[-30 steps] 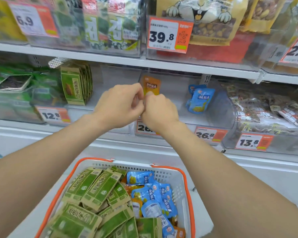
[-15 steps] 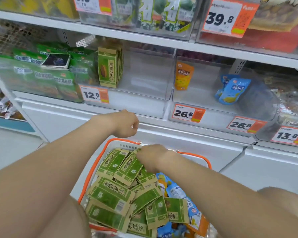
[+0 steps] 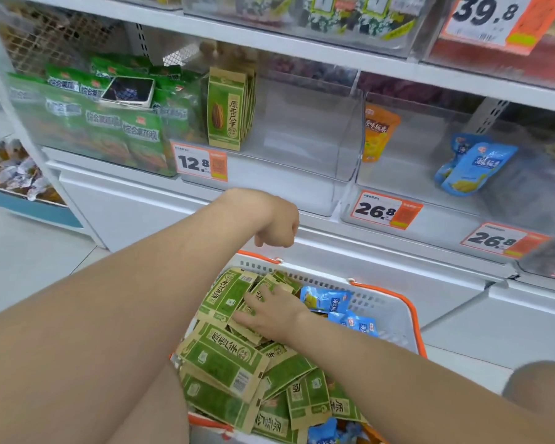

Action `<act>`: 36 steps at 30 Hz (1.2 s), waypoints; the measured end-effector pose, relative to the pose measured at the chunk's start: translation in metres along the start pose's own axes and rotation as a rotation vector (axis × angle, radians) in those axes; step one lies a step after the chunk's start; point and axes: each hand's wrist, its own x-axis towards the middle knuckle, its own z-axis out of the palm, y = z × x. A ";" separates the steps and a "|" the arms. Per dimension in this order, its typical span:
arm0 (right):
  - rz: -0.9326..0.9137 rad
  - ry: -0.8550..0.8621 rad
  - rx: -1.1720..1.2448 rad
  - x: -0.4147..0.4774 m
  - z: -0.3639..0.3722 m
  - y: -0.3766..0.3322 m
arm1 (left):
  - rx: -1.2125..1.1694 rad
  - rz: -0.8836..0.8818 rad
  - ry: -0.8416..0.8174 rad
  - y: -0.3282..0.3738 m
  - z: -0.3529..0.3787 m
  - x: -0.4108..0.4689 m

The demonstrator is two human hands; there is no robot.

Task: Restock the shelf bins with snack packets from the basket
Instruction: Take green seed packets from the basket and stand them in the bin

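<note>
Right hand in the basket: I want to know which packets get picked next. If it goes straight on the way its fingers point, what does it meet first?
Probably the green packets: the right hand lies spread on that pile, fingers pointing left and away, already touching one, though depth is unclear.

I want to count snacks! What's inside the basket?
The basket holds many green packets and a few blue packets. The right hand and arm cover some; deeper layers are hidden.

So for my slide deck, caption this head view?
Right hand reaches into the basket for green packets; left hand hovers, fingers curled.
</note>
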 end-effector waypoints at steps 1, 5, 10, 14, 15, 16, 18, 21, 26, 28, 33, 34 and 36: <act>-0.014 0.018 -0.006 0.000 -0.004 -0.001 | -0.005 0.010 0.005 0.002 -0.001 0.000; -0.044 0.096 -0.008 -0.008 -0.006 -0.002 | -0.008 0.003 -0.016 0.003 0.002 -0.002; 0.061 0.227 0.426 -0.027 -0.014 0.023 | -0.022 -0.036 -0.035 -0.005 0.006 -0.013; 0.273 0.371 0.802 -0.047 -0.038 0.053 | 0.072 -0.115 -0.116 -0.016 0.012 -0.021; 0.293 0.422 0.889 -0.053 -0.044 0.060 | 0.089 -0.126 -0.143 -0.018 0.013 -0.024; 0.312 0.474 0.969 -0.060 -0.050 0.066 | 0.089 -0.127 -0.147 -0.019 0.012 -0.026; 0.367 0.534 1.088 -0.071 -0.057 0.075 | 0.004 -0.113 -0.097 -0.023 0.010 -0.031; 0.462 0.624 1.350 -0.091 -0.063 0.083 | -0.250 -0.073 0.053 -0.028 0.001 -0.039; 0.480 0.775 1.836 -0.110 -0.078 0.088 | -0.743 -0.049 0.381 -0.029 -0.004 -0.043; 0.456 0.800 2.033 -0.113 -0.086 0.090 | -0.928 -0.024 0.410 -0.026 -0.006 -0.044; 0.389 0.942 1.986 -0.123 -0.098 0.096 | -1.224 0.045 0.677 -0.009 -0.014 -0.045; 0.396 0.976 1.954 -0.127 -0.100 0.097 | -1.250 0.039 0.743 -0.006 -0.016 -0.044; 0.436 1.077 1.916 -0.135 -0.107 0.101 | -1.330 0.025 0.813 0.001 -0.021 -0.043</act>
